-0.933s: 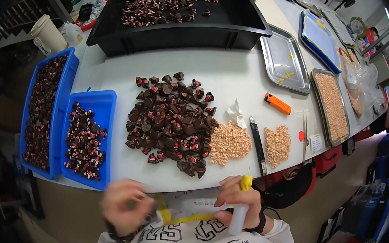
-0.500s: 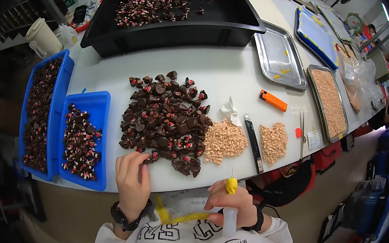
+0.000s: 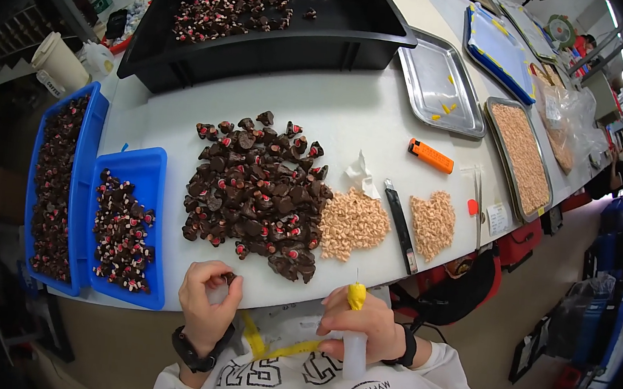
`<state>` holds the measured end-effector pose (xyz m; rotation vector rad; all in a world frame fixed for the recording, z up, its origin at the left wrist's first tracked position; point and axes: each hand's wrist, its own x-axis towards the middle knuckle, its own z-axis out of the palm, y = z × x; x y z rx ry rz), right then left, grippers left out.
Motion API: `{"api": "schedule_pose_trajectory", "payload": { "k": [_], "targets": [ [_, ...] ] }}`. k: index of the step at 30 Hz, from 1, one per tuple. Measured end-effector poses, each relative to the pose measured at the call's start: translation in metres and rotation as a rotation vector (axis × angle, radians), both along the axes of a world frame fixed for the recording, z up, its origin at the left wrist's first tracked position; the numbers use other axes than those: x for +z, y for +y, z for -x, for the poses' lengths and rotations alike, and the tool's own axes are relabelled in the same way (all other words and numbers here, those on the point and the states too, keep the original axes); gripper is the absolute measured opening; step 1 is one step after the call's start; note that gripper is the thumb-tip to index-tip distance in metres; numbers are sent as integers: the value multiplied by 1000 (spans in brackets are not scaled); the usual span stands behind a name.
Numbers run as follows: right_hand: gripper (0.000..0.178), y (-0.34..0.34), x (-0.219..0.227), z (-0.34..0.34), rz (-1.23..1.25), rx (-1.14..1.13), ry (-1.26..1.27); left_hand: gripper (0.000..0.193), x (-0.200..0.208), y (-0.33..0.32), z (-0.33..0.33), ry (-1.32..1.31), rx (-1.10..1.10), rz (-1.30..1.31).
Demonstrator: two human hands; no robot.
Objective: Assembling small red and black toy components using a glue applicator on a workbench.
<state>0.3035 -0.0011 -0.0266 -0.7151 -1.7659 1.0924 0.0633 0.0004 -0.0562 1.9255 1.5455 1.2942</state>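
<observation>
My left hand [image 3: 206, 303], near the front table edge, pinches a small dark brown figure piece [image 3: 228, 278] between thumb and fingers; most of it is hidden. Just beyond lies a pile of similar dark brown pieces [image 3: 255, 188] with red and pinkish bits. My right hand [image 3: 377, 329] is wrapped round a translucent squeeze bottle [image 3: 354, 357], held upright, with a yellow-wrapped neck [image 3: 355, 296] and a thin needle tip pointing up. Small beige pieces [image 3: 354, 225] lie against the pile's right side, and a second beige heap [image 3: 432, 226] sits past a black-handled cutter knife [image 3: 401, 227].
Two blue trays [image 3: 158, 231] of dark pieces stand at left. A large black bin [image 3: 265, 53] spans the back. At right are an orange lighter [image 3: 431, 155], tweezers [image 3: 478, 212], a metal tray [image 3: 478, 127] and a tray of beige pieces [image 3: 525, 160]. A crumpled white tissue [image 3: 360, 174] touches the beige heap.
My left hand has picked a dark brown piece from the pile's near edge and drawn it back toward me. The bottle stays in my right hand; the whole view has shifted slightly.
</observation>
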Motion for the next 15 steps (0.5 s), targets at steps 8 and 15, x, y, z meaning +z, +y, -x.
{"api": "schedule_pose_trajectory", "payload": {
  "k": [8,15],
  "targets": [
    [31,7,4,9,-192,-78,-16,31,14,-6,-20,-567,-460,387],
    [42,6,-3,16,-382,-48,-350,30,8,7,-38,-902,-659,800]
  ]
}}
